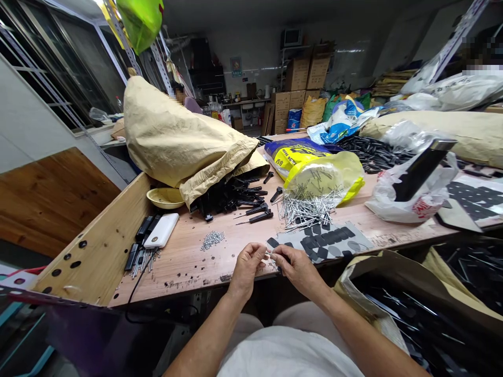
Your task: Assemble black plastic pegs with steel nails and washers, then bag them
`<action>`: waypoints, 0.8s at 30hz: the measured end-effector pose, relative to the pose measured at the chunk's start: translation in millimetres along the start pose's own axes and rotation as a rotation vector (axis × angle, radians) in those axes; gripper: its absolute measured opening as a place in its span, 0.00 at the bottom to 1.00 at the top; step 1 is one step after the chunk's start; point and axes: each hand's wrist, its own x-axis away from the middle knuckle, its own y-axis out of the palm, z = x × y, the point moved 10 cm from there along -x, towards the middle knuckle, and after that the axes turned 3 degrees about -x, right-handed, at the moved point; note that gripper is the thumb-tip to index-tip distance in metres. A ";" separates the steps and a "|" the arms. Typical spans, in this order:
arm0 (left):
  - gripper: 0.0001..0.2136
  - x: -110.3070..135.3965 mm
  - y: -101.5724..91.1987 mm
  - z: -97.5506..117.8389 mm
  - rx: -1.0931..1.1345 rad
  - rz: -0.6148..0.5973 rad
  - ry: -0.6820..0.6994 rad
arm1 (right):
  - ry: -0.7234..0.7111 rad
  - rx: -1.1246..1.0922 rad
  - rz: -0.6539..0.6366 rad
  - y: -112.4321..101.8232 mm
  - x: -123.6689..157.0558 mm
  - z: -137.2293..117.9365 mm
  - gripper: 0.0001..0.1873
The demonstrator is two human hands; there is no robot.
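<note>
My left hand and my right hand meet at the front edge of the table, fingers pinched close together. A small, shiny, light bit shows between the fingertips, too small to name. Something dark shows under my right fingers; its shape is mostly hidden. Ahead and left lies a small heap of silvery metal pieces. Beyond my right hand is a grey sheet bearing black pads. Long metal pins spill from a yellow and blue bag behind it. Black parts with thin rods lie nearby.
A large tan sack spills black plastic parts. At left are a wooden side board, a yellow bowl and a white power bank with a cable. A white plastic bag and open sack stand right.
</note>
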 end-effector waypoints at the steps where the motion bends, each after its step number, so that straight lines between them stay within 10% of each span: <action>1: 0.10 -0.2 0.1 1.3 -0.030 0.009 0.020 | -0.001 -0.001 -0.005 2.0 0.3 0.6 0.12; 6: 0.18 -2.5 -1.1 1.4 -0.081 -0.045 0.019 | -0.005 0.122 0.065 -27.0 3.1 24.2 0.10; 12: 0.25 -4.8 -45.8 9.3 -0.041 0.081 0.006 | 0.379 0.664 0.347 -177.5 21.1 102.4 0.07; 14: 0.25 -4.1 -53.2 9.1 -0.031 0.099 0.010 | 0.464 0.727 0.388 -198.3 27.6 106.5 0.07; 16: 0.25 -2.7 -55.3 7.0 -0.016 0.103 0.008 | 0.451 0.706 0.369 -178.8 27.5 95.4 0.07; 19: 0.24 0.5 -59.0 5.4 0.017 0.128 0.013 | 0.327 0.588 0.208 -91.6 20.4 66.9 0.04; 24: 0.22 10.0 -80.4 12.0 0.037 0.196 0.051 | 0.238 -0.279 -0.014 25.1 17.5 39.9 0.12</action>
